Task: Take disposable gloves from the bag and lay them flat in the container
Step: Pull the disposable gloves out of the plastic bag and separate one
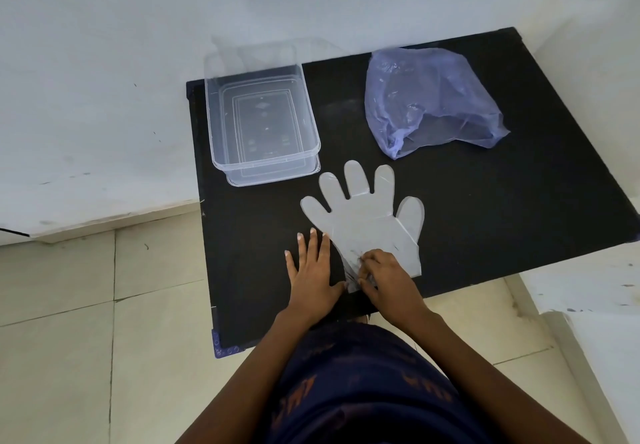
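Note:
A clear disposable glove (pixel 367 217) lies flat on the black table (pixel 485 222), fingers pointing away from me. My right hand (pixel 388 279) pinches the glove's cuff at its near edge, and the plastic is crumpled there. My left hand (pixel 311 270) rests flat on the table with fingers spread, just left of the cuff, thumb touching its edge. A clear rectangular container (pixel 211 121) stands empty at the table's far left. A crumpled bluish plastic bag (pixel 429 97) lies at the far right, mouth facing me.
The table's left edge (pixel 204 236) drops to a tiled floor (pixel 104 322). A white wall rises behind the container. A white ledge (pixel 588 291) sits at the right. My lap in dark patterned cloth (pixel 363 384) is below the table's near edge.

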